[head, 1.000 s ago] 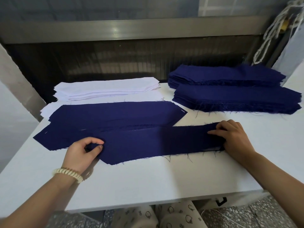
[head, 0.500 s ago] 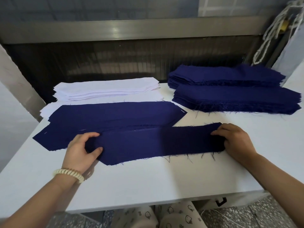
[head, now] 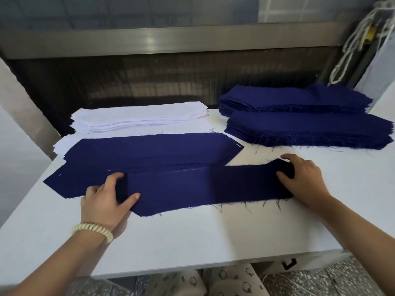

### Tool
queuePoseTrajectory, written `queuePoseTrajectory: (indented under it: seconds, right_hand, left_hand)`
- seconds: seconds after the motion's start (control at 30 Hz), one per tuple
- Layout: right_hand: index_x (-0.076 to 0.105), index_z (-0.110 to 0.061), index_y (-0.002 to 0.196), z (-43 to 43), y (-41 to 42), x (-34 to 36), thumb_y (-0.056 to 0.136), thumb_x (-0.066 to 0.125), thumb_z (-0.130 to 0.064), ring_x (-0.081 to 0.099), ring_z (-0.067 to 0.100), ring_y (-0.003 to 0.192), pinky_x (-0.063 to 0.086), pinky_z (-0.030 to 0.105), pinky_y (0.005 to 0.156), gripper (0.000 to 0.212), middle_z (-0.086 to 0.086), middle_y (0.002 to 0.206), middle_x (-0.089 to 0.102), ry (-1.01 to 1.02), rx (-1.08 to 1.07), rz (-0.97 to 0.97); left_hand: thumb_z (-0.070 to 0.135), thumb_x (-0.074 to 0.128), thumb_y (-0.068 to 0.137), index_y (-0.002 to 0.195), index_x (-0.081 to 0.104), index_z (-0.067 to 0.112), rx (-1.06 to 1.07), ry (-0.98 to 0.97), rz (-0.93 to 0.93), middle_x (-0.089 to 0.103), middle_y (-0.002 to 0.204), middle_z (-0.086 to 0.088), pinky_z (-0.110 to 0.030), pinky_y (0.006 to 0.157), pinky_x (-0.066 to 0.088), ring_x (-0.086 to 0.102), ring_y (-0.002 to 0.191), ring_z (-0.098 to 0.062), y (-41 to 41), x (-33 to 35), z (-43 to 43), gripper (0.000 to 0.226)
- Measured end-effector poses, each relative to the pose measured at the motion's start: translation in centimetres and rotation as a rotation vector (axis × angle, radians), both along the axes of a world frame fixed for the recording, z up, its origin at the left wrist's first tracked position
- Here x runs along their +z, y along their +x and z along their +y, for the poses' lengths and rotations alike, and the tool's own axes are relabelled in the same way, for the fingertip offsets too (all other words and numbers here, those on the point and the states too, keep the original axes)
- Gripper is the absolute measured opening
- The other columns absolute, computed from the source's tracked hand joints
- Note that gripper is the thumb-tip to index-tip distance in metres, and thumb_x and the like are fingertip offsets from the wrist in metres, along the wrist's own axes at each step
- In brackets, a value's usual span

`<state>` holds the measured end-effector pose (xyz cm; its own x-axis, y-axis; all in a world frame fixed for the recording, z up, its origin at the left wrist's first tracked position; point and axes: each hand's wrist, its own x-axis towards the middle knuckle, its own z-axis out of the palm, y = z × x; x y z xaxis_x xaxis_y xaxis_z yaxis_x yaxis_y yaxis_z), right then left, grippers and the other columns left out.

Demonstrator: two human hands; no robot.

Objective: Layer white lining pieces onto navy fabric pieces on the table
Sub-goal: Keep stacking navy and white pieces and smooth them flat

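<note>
On the white table [head: 192,242], two navy stacks [head: 310,129] are laid at the far right and a white lining stack [head: 139,116] at the far left. In the middle a navy strip [head: 203,186] is held flat, its left end pinched by the left hand [head: 104,201] and its right end gripped by the curled fingers of the right hand [head: 303,180].

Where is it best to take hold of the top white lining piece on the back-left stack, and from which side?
Pinch the right short end of the top white lining piece, coming from the right over the table. That end lies flat and exposed, while the navy pile lies in front of its near long edge.
</note>
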<state>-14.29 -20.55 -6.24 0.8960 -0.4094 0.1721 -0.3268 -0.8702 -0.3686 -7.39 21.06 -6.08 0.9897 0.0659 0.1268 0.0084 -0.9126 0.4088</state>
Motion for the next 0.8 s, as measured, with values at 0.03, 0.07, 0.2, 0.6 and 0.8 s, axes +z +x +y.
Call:
queuePoseTrajectory:
  seconds: [0.03, 0.07, 0.2, 0.6, 0.8]
  right_hand:
    - [0.047, -0.017, 0.131, 0.2, 0.1, 0.1, 0.086, 0.061, -0.022, 0.052, 0.03, 0.103, 0.04, 0.04, 0.091, 0.047, 0.011, 0.118, 0.061, 0.067, 0.012, -0.024]
    - [0.047, -0.018, 0.13, 0.2, 0.1, 0.2, 0.085, 0.062, -0.017, 0.053, 0.026, 0.097, 0.042, 0.037, 0.085, 0.048, 0.01, 0.116, 0.061, 0.127, 0.019, -0.04]
    - [0.045, -0.023, 0.134, 0.2, 0.3, 0.5, 0.081, 0.061, -0.005, 0.045, 0.014, 0.096, 0.036, 0.027, 0.079, 0.058, 0.005, 0.131, 0.047, 0.207, 0.056, -0.102]
    - [0.056, -0.036, 0.109, 0.2, 0.1, -0.2, 0.083, 0.052, 0.014, 0.046, -0.006, 0.105, 0.032, 0.014, 0.094, 0.056, -0.019, 0.114, 0.056, 0.446, 0.162, -0.339]
    - [0.059, -0.043, 0.094, 0.6, 0.8, 0.5, 0.079, 0.055, 0.017, 0.054, -0.009, 0.094, 0.044, 0.015, 0.091, 0.062, -0.018, 0.102, 0.061, 0.61, 0.043, -0.593]
  left_hand:
    - [0.041, 0.071, 0.077, 0.128, 0.047, 0.022, -0.021, -0.035, -0.011, 0.064, 0.093, -0.005, -0.043, 0.09, 0.036, 0.047, 0.102, -0.034, -0.1, 0.1, -0.1, 0.059]
    - [0.036, 0.071, 0.078, 0.128, 0.048, 0.023, -0.049, -0.07, -0.024, 0.063, 0.092, -0.006, -0.042, 0.089, 0.038, 0.048, 0.097, -0.032, -0.2, 0.2, -0.3, 0.057]
    - [0.033, 0.072, 0.078, 0.126, 0.051, 0.032, -0.183, -0.286, -0.036, 0.066, 0.094, -0.011, -0.041, 0.085, 0.043, 0.054, 0.085, -0.025, -1.1, 0.8, -0.7, 0.052]
    - [0.013, 0.069, 0.083, 0.111, 0.063, 0.031, -0.175, -0.668, 0.017, 0.061, 0.102, 0.009, 0.001, 0.08, 0.037, 0.052, 0.087, 0.017, -2.4, 1.3, -2.0, 0.034]
    - [0.003, 0.068, 0.079, 0.111, 0.065, 0.029, -0.156, -1.077, -0.191, 0.06, 0.12, 0.001, -0.021, 0.09, 0.051, 0.061, 0.106, -0.004, -2.6, 1.8, -3.5, 0.041]
